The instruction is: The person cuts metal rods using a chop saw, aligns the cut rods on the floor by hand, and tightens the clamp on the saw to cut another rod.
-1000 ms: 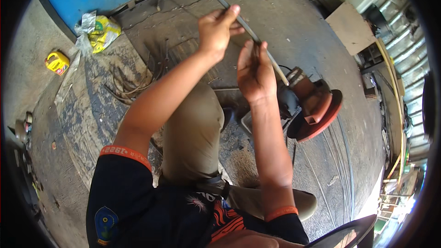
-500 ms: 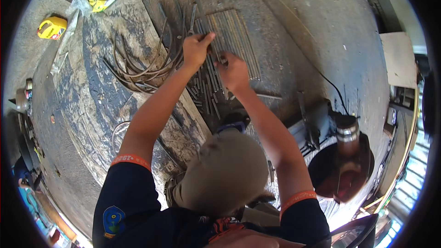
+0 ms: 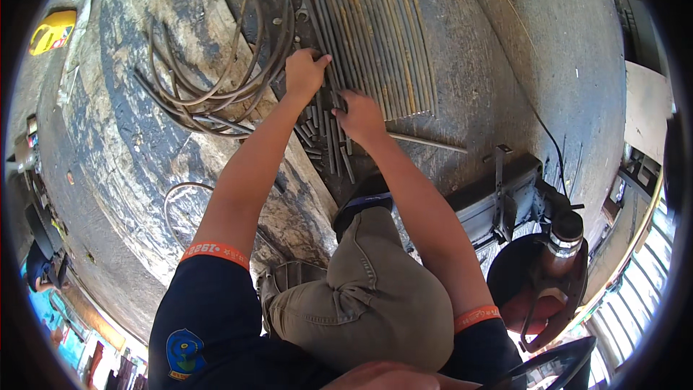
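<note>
Several straight metal rods (image 3: 382, 50) lie side by side in a row on the floor. At the row's left edge my left hand (image 3: 304, 74) is closed, thumb and fingertips at the upper part of a metal rod (image 3: 331, 81). Lower down, my right hand (image 3: 361, 117) has its fingers curled at what looks like the same rod; the fingertips partly hide it. Below both hands lies a loose pile of short cut rod pieces (image 3: 333, 146). A wrench (image 3: 306, 1) rests just above my left hand, beside the row.
Bent rods or hoses (image 3: 209, 97) curl over a worn wooden board (image 3: 123, 101) at left. One loose rod (image 3: 429, 142) lies right of my hand. A steel beam (image 3: 469, 198) and a round dark machine (image 3: 538, 282) stand at lower right. A yellow container (image 3: 53, 32) is far left.
My view has shifted, so the rod row appears larger and higher. My right hand has moved slightly down along the rod; my left hand stays near the row's left edge.
</note>
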Motion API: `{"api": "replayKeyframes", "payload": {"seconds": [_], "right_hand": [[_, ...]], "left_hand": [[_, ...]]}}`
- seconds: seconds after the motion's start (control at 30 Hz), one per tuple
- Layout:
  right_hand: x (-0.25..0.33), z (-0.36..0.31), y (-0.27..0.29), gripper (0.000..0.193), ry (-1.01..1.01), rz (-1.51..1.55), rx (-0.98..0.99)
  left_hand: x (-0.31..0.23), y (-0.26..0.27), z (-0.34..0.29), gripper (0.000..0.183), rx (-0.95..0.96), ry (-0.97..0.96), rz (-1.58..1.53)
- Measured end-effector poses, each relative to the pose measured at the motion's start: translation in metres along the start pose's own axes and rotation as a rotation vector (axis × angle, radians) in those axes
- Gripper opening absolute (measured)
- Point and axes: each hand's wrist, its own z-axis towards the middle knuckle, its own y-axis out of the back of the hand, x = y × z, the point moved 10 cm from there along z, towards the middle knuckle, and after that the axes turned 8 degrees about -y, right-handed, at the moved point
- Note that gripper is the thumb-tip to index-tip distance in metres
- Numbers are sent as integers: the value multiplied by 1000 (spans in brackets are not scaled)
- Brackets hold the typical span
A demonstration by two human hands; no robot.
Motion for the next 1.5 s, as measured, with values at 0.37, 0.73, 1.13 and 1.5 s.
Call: {"api": "replayKeyframes", "payload": {"seconds": [0.37,0.73,1.13,1.5], "right_hand": [[-52,6,87,26,-78,148,-506],[-155,35,159,34,-231,-253,-458],[-171,23,150,40,-21,-143,-420],[-258,-54,137,27,-331,225,-658]], "left_hand": [[-120,-45,20,32,-74,-261,-116],[-193,-171,38,25,102,-373,201],[-223,-198,8,22,290,-1072,841],[-206,-207,-32,60,403,-912,693]]}}
